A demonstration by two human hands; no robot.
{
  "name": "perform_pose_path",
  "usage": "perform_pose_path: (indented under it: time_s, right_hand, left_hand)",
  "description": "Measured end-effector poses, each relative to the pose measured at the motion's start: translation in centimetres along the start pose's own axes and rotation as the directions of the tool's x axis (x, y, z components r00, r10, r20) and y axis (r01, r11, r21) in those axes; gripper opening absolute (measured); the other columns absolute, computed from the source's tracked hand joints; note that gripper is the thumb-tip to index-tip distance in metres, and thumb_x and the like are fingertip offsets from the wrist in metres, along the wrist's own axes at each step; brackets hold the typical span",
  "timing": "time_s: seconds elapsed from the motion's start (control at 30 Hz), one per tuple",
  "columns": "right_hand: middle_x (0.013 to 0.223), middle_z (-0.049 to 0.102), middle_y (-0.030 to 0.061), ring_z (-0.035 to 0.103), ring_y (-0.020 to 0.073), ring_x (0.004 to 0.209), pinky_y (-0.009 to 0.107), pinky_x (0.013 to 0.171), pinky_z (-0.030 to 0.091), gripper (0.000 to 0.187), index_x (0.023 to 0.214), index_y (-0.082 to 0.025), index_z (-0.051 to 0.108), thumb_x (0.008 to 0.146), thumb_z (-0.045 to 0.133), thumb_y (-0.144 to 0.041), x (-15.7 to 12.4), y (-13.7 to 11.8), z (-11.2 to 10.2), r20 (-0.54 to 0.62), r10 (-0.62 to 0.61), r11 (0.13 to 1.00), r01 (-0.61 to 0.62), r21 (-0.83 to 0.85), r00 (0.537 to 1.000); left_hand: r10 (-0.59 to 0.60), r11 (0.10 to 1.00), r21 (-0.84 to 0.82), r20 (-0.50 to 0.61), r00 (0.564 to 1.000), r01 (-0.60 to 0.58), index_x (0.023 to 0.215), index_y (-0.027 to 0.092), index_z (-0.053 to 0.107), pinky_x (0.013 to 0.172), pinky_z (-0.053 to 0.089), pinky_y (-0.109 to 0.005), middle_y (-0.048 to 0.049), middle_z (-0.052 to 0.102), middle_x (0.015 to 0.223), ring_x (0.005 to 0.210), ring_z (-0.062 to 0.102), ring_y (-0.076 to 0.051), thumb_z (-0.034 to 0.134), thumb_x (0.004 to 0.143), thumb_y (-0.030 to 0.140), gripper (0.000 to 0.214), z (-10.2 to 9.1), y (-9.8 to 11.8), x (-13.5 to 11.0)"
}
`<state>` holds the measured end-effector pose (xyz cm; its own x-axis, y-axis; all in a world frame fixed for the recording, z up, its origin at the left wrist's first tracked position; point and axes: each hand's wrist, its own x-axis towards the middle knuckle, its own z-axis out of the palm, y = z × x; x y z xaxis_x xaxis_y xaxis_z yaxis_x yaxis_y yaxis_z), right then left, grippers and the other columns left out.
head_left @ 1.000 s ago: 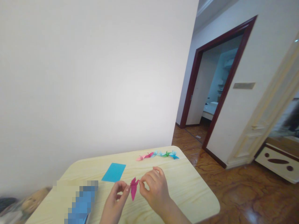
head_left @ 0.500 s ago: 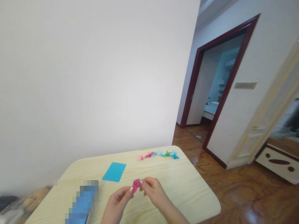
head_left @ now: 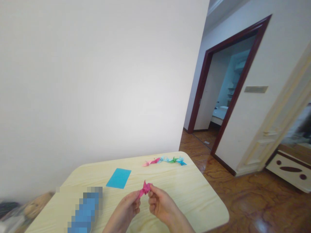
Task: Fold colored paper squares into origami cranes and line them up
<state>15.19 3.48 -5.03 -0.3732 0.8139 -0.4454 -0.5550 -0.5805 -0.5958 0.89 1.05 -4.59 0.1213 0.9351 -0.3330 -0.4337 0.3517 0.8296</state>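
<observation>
Between my left hand (head_left: pixel 125 210) and my right hand (head_left: pixel 161 205) is a small magenta origami crane (head_left: pixel 145 188), pinched by the fingertips of both hands above the table. Its folds look partly spread, and my fingers hide its lower part. Beyond my hands lies a flat rectangular sheet of blue paper (head_left: pixel 118 178). Farther off, along the far edge of the light wooden table (head_left: pixel 187 194), stands a row of several paper cranes (head_left: pixel 165 161) in pink, pale blue, green and blue. Neither hand touches the sheet or the row.
A pixelated blue object (head_left: pixel 85 210) lies at the table's near left. A white wall (head_left: pixel 97 81) rises behind the table. To the right are a polished wooden floor (head_left: pixel 245 200), a dark-framed doorway (head_left: pixel 230 87) and a cream cabinet (head_left: pixel 290 170).
The magenta crane has gone from a long, narrow shape held by my right hand to a compact one. My hands have closed in, and both now pinch it.
</observation>
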Motion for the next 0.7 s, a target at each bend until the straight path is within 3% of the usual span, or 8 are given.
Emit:
perform_pose_path:
  time_s: [0.07, 0.13, 0.17, 0.27, 0.33, 0.4, 0.47, 0.7]
  right_hand:
    - [0.058, 0.048, -0.0057, 0.036, 0.002, 0.04, 0.013, 0.04, 0.025, 0.022, 0.068, -0.016, 0.058, 0.068, 0.067, -0.035, 0.3, 0.4, -0.6, -0.003, -0.028, 0.999, 0.028, -0.036, 1.0]
    - [0.059, 0.048, -0.0047, 0.037, 0.004, 0.042, 0.015, 0.04, 0.025, 0.023, 0.069, -0.016, 0.058, 0.07, 0.065, -0.038, 0.7, 0.6, -1.3, -0.026, -0.18, 0.967, 0.172, -0.188, 0.983]
    - [0.059, 0.048, -0.0041, 0.039, 0.0052, 0.044, 0.015, 0.04, 0.025, 0.023, 0.069, -0.016, 0.058, 0.07, 0.064, -0.038, 0.8, 0.7, -1.8, -0.037, -0.297, 0.915, 0.274, -0.295, 0.954]
    - [0.06, 0.051, -0.0022, 0.045, 0.0101, 0.051, 0.019, 0.045, 0.034, 0.02, 0.07, -0.016, 0.058, 0.07, 0.063, -0.036, 1.0, 0.3, -2.7, 0.009, -0.64, 0.604, 0.511, -0.612, 0.768]
    - [0.062, 0.053, -0.0008, 0.048, 0.0121, 0.055, 0.022, 0.051, 0.038, 0.014, 0.069, -0.016, 0.058, 0.073, 0.06, -0.03, 0.6, -0.2, -3.0, 0.135, -0.756, 0.353, 0.572, -0.741, 0.641]
    - [0.066, 0.055, 0.0001, 0.049, 0.012, 0.057, 0.022, 0.054, 0.04, 0.007, 0.072, -0.016, 0.06, 0.074, 0.057, -0.023, 0.1, -0.7, -2.9, 0.262, -0.783, 0.153, 0.582, -0.799, 0.565]
    - [0.069, 0.055, -0.0003, 0.049, 0.011, 0.056, 0.022, 0.054, 0.041, 0.008, 0.079, -0.017, 0.061, 0.071, 0.058, -0.018, -0.1, -1.0, -2.7, 0.327, -0.785, 0.039, 0.568, -0.822, 0.527]
    - [0.068, 0.058, -0.0008, 0.051, 0.0103, 0.055, 0.019, 0.052, 0.039, 0.005, 0.069, -0.017, 0.059, 0.07, 0.058, -0.013, 0.3, -1.4, -4.2, 0.271, -0.828, -0.076, 0.381, -0.921, 0.491]
  left_hand:
    - [-0.076, 0.994, -0.084, -0.022, 0.997, 0.074, 0.064, 0.018, 0.058, 0.051, 0.035, -0.02, 0.008, 0.048, 0.051, 0.048, 0.044, -0.008, 0.078, 0.046, 0.044, 0.037, 0.3, -0.1, 0.3]
    - [-0.102, 0.991, -0.093, -0.059, 0.993, 0.096, 0.063, 0.018, 0.057, 0.051, 0.036, -0.02, 0.0084, 0.048, 0.052, 0.047, 0.046, -0.007, 0.078, 0.046, 0.042, 0.037, 0.3, -0.2, 0.7]
    - [-0.102, 0.992, -0.077, -0.079, 0.992, 0.096, 0.062, 0.018, 0.056, 0.05, 0.036, -0.02, 0.0088, 0.047, 0.051, 0.046, 0.045, -0.007, 0.078, 0.046, 0.043, 0.036, 0.3, -0.2, 0.9]
    - [-0.089, 0.996, -0.015, -0.108, 0.99, 0.087, 0.058, 0.018, 0.054, 0.048, 0.033, -0.019, 0.0098, 0.043, 0.05, 0.045, 0.042, -0.006, 0.076, 0.048, 0.046, 0.037, 0.1, -0.5, 1.8]
    - [-0.087, 0.996, 0.011, -0.1, 0.991, 0.088, 0.058, 0.018, 0.053, 0.047, 0.031, -0.019, 0.0098, 0.043, 0.05, 0.045, 0.041, -0.006, 0.075, 0.049, 0.046, 0.037, 0.1, -0.8, 2.4]
    - [-0.077, 0.995, 0.053, -0.085, 0.993, 0.081, 0.057, 0.018, 0.052, 0.047, 0.03, -0.019, 0.0094, 0.043, 0.05, 0.045, 0.04, -0.006, 0.074, 0.051, 0.047, 0.037, 0.3, -1.0, 3.1]
    - [-0.062, 0.992, 0.107, -0.068, 0.996, 0.069, 0.056, 0.018, 0.051, 0.046, 0.03, -0.019, 0.0091, 0.042, 0.049, 0.045, 0.038, -0.007, 0.073, 0.052, 0.049, 0.038, 0.7, -1.3, 3.7]
    - [-0.011, 0.941, 0.339, 0.037, 0.999, -0.002, 0.052, 0.018, 0.05, 0.047, 0.029, -0.019, 0.0079, 0.041, 0.048, 0.047, 0.038, -0.009, 0.067, 0.058, 0.055, 0.04, 2.4, -2.7, 5.7]
